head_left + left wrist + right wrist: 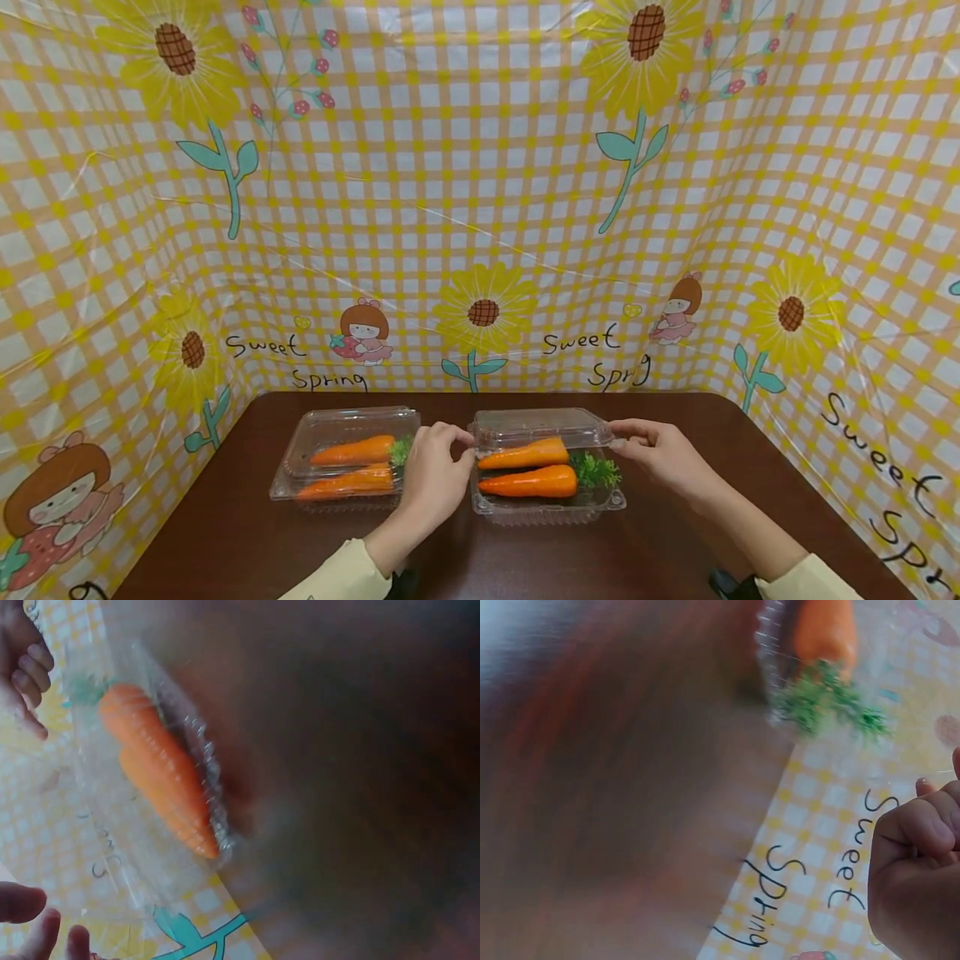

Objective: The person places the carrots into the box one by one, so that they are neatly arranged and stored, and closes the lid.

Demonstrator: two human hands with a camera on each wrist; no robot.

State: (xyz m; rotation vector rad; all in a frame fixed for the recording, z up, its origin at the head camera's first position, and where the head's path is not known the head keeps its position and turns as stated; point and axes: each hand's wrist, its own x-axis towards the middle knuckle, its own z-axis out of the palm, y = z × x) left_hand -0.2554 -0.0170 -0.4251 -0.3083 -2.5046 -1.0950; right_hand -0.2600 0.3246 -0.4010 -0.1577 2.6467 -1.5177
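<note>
On the right, a clear plastic clamshell box (pixel 551 512) has its lid (pixel 540 425) tilted up over two orange carrots (pixel 528 481) with green tops (pixel 596 471). My left hand (pixel 438 467) pinches the lid's left edge between thumb and fingers. At the opposite edge, my right hand (pixel 656 454) pinches the lid too. The left wrist view shows the carrots (pixel 154 750) through clear plastic, with left-hand fingers (pixel 45 930) at the lower left. Leafy carrot greens (pixel 817 701) appear in the right wrist view, above and left of my right hand (pixel 922 877).
Left of my left hand stands a second clear clamshell box (pixel 281 492), its lid over two more carrots (pixel 352 452). Both boxes rest on a dark brown table (pixel 510 567). A checked, sunflower-printed cloth (pixel 420 217) surrounds the table's back and sides.
</note>
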